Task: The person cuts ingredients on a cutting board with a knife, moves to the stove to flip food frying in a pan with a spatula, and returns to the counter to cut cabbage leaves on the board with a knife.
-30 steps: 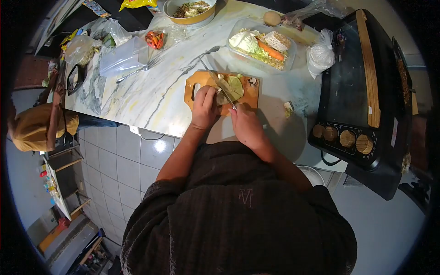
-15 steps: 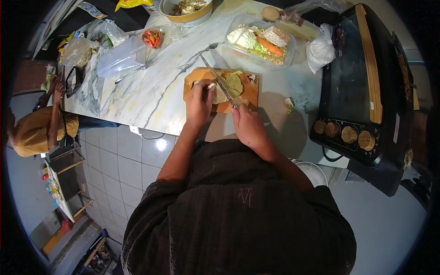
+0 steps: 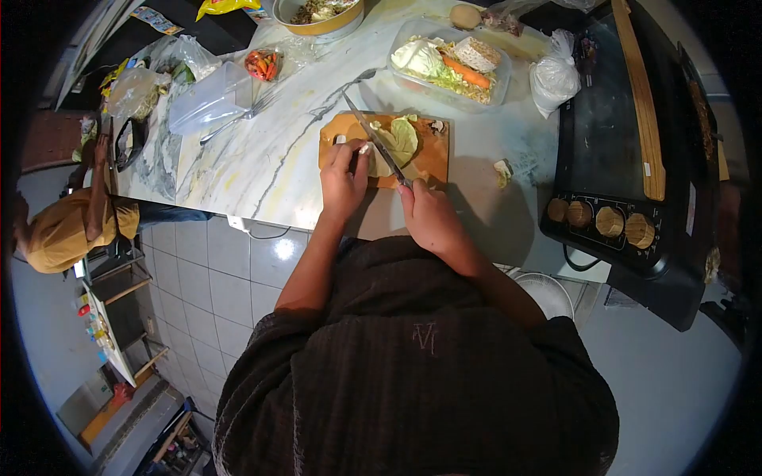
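My right hand [image 3: 432,214] is closed round the handle of a knife [image 3: 375,140], whose blade slants up and left over the wooden cutting board [image 3: 435,163]. Curled on the board's left part, my left hand [image 3: 344,186] has a small whitish piece [image 3: 364,148] at its fingertips, too small for me to name. A pale green cabbage leaf [image 3: 401,139] lies on the board, just right of the blade. Scraps [image 3: 436,125] sit at the board's upper right corner.
Behind the board stands a clear plastic container [image 3: 504,91] with cabbage, a carrot and tempeh. A black oven [image 3: 603,159] and a tied white bag [image 3: 554,75] are on the right. A bowl [image 3: 317,28], chillies [image 3: 263,65] and a clear tub [image 3: 210,99] lie further left; another person [image 3: 67,230] is at far left.
The view has shifted slightly. The cabbage leaf's edge stands a little differently beside the blade. Both hands keep nearly the same place, and the knife is still in my right hand.
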`<control>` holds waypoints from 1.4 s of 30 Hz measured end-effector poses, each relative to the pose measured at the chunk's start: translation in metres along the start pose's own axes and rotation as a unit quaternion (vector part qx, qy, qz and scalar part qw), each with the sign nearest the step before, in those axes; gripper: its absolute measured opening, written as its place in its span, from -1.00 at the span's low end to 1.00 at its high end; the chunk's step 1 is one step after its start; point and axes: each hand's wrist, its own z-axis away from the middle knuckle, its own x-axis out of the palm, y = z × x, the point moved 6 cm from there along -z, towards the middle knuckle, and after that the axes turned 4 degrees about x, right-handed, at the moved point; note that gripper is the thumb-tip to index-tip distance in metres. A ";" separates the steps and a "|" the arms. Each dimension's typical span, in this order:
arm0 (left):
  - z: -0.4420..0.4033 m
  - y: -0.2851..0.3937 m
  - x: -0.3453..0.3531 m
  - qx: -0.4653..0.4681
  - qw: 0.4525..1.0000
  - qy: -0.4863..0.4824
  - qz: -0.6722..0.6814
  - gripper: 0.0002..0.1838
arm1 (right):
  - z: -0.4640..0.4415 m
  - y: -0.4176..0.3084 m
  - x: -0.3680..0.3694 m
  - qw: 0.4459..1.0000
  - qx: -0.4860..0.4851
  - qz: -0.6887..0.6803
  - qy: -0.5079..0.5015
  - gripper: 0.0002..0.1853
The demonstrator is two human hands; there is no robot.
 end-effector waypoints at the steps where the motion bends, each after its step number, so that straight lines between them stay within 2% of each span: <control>1: 0.002 0.000 0.001 0.001 1.000 -0.001 0.001 -0.84 | 0.000 0.001 0.001 1.000 0.003 0.010 -0.007 -0.60; 6: 0.014 -0.001 -0.001 -0.027 0.999 0.033 0.030 -0.77 | 0.001 0.001 0.010 1.000 0.007 0.002 0.009 -0.64; 11: 0.022 -0.006 0.000 -0.013 0.998 0.053 0.021 -0.77 | 0.002 -0.002 0.017 0.999 0.033 0.007 -0.006 -0.64; 13: 0.019 -0.004 0.000 0.003 0.998 0.060 0.009 -0.76 | -0.001 -0.005 0.018 1.000 -0.005 0.030 0.000 -0.65; 16: 0.017 0.001 -0.002 0.028 0.998 0.048 -0.008 -0.69 | -0.001 -0.005 0.013 0.998 -0.011 0.054 0.015 -0.65; 18: 0.016 0.004 -0.003 0.026 0.999 0.006 -0.019 -0.64 | 0.003 -0.012 0.002 0.997 0.009 0.071 0.003 -0.65; 24: 0.003 0.011 -0.002 0.069 0.997 -0.030 -0.005 -0.62 | 0.005 -0.007 -0.007 0.995 0.033 0.097 -0.005 -0.65; 29: 0.004 0.005 0.002 0.036 0.999 -0.019 0.012 -0.64 | 0.006 -0.002 -0.001 0.996 0.041 0.084 -0.009 -0.66; 31: 0.004 0.004 0.003 0.015 0.999 -0.022 0.023 -0.64 | 0.005 -0.003 -0.004 0.995 0.014 0.094 0.016 -0.66; 36: -0.013 0.025 -0.005 0.093 0.995 -0.019 -0.017 -0.69 | 0.003 -0.002 -0.005 0.994 0.033 0.106 -0.012 -0.64; 40: -0.013 0.020 -0.003 0.092 0.995 -0.021 -0.008 -0.72 | 0.001 0.005 -0.001 0.997 0.017 0.069 0.005 -0.62; 42: -0.008 0.009 0.002 0.040 0.998 -0.020 0.038 -0.73 | 0.003 0.008 0.000 0.997 0.028 0.077 -0.001 -0.62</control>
